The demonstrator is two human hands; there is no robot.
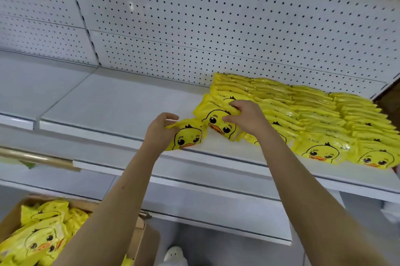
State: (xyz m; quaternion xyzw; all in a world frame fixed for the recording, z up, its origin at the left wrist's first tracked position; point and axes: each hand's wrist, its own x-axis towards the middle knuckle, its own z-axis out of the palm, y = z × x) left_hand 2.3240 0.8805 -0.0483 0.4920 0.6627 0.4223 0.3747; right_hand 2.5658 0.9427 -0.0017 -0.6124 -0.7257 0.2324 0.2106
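Note:
Yellow packets printed with a duck face lie in overlapping rows point(313, 112) on a white shelf point(112, 105), filling its right part. My left hand point(159, 130) holds one duck packet point(188, 135) by its left edge at the shelf's front. Just right of it, my right hand point(246, 118) grips the front packet point(216, 120) of the leftmost row, thumb on the duck face and fingers curled over its top.
A white pegboard wall point(216, 16) backs the shelf. At bottom left a cardboard box point(138, 242) holds several more duck packets point(43, 231). Lower white shelves point(216, 211) run beneath. A brass-coloured bar point(39, 159) crosses at left. A white shoe point(174, 255) shows on the floor.

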